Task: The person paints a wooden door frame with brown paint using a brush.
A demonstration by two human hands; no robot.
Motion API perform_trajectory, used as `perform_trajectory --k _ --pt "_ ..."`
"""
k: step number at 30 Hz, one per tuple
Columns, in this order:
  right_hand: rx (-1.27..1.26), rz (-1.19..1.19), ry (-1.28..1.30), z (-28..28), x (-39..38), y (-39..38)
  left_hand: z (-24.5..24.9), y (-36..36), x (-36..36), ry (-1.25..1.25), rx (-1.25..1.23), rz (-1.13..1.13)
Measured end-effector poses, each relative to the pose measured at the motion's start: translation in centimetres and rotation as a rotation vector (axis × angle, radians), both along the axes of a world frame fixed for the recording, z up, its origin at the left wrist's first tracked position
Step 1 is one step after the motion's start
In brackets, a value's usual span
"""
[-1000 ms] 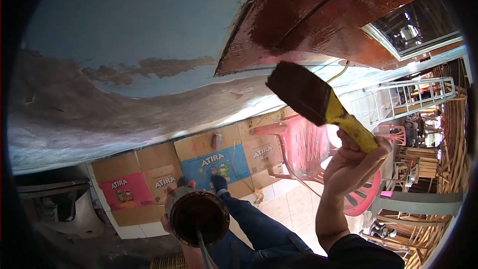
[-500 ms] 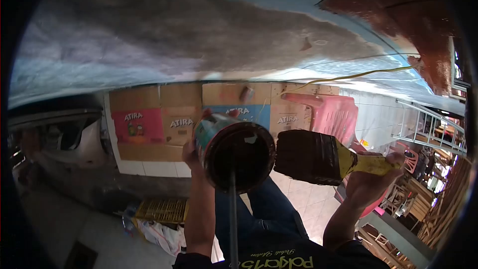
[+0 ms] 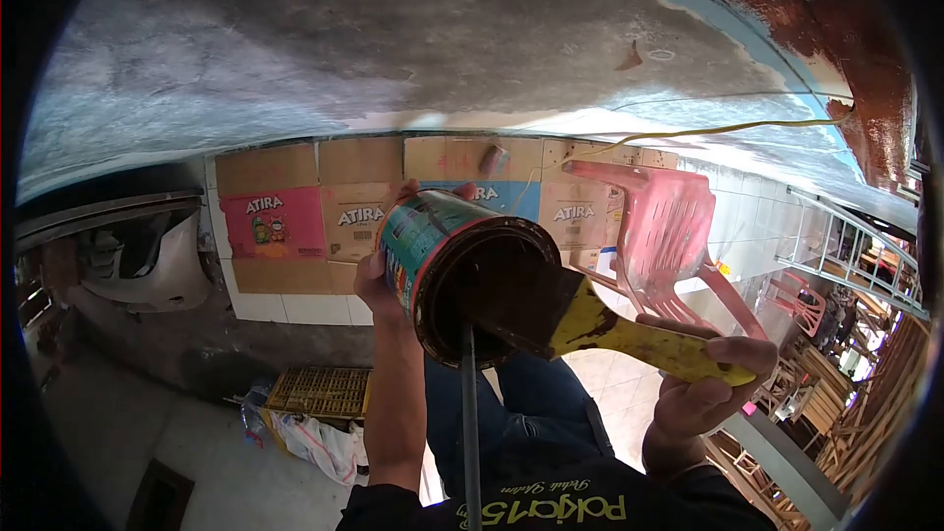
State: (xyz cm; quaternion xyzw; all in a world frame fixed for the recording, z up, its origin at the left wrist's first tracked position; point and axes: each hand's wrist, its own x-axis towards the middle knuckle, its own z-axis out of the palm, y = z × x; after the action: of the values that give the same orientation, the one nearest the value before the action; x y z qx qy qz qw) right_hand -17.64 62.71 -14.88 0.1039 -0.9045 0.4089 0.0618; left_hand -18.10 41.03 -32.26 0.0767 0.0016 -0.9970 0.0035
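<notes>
My left hand [image 3: 373, 287] is wrapped round a tilted paint can [image 3: 425, 236] with a teal, colourful label, its dark-coated mouth turned toward me. A thin grey stick [image 3: 471, 442] runs from the can's mouth down past my shirt. My right hand [image 3: 703, 388] grips the yellow, paint-smeared handle of a wide paintbrush [image 3: 615, 329]. The brush's dark brown bristles [image 3: 521, 305] reach into the mouth of the can, and their ends are hidden in the dark inside.
Ahead is a grey and blue wall [image 3: 472, 39] with a red-brown painted patch [image 3: 836, 20]. Flattened cardboard [image 3: 265, 167] lies along its foot. A pink plastic chair [image 3: 669, 226] stands to the right, with a metal ladder [image 3: 851, 246] beyond. A yellow crate [image 3: 320, 393] is at lower left.
The paintbrush has moved left, from beside the can to inside its mouth. The can has tipped, showing more of its label, and my right hand has come lower and nearer to it.
</notes>
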Motion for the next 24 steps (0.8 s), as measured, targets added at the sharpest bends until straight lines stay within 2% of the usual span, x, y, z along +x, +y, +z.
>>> perform_trajectory --k 3,7,12,24 --pt "-0.199 0.033 -0.025 -0.2 -0.5 -1.8 0.0 -0.2 0.0 0.006 -0.004 0.003" --pt "-0.17 0.007 -0.061 0.5 -0.3 -3.3 -0.2 -0.6 0.2 -0.002 -0.02 -0.004" --pt "-0.245 0.253 -0.288 1.3 -0.7 -2.4 0.0 -0.8 0.3 -0.018 -0.004 -0.004" --pt "-0.291 0.244 -0.258 0.7 -0.2 -3.4 0.0 -1.0 0.5 -0.005 -0.002 -0.024"
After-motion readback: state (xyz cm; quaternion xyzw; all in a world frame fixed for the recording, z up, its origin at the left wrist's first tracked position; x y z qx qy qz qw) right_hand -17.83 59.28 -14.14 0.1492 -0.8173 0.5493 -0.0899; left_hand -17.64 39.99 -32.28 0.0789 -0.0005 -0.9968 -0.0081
